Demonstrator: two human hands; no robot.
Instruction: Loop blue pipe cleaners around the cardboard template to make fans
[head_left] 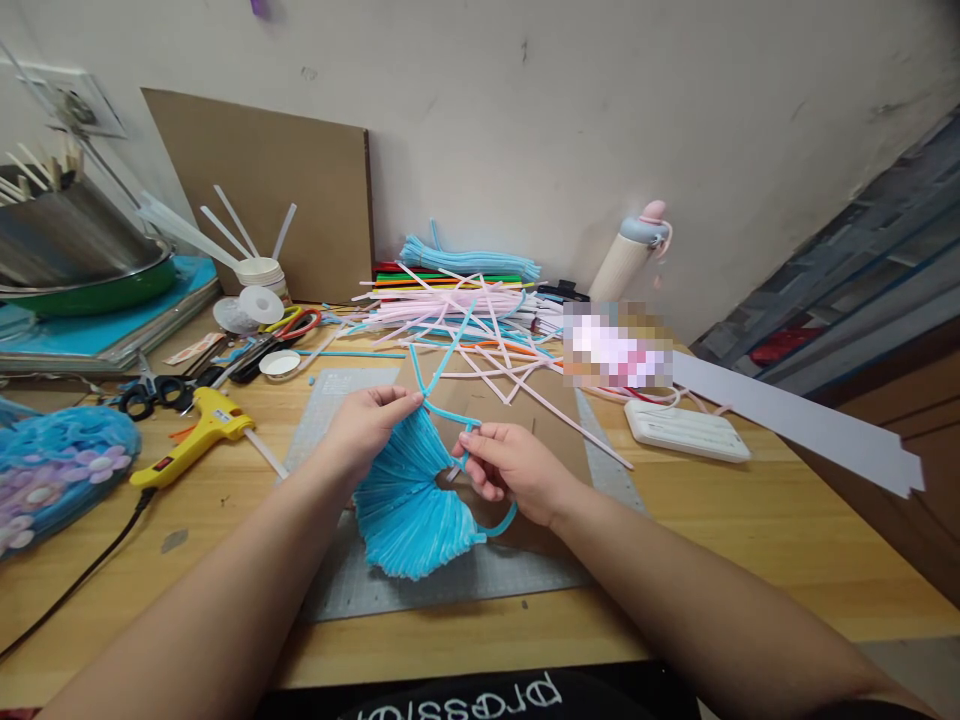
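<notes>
A fan-shaped piece of blue pipe cleaners (409, 510), packed side by side, hangs over the mat between my hands. My left hand (375, 415) pinches its top edge, where two loose blue ends (442, 365) cross and stick up. From that crossing a blue pipe cleaner (454, 414) runs right to my right hand (510, 465), whose thumb and fingers are closed on it. A curved blue end (502, 522) reaches from the fan's lower right corner up to my right hand. My right palm is partly hidden.
Under the work lie a brown board (551, 450) and grey cutting mat (337, 590). Pink pipe cleaners (450, 308) pile up behind. At left are a yellow glue gun (199, 435), black scissors (157, 393) and a flowered blue piece (60, 470). A white power strip (686, 432) lies right.
</notes>
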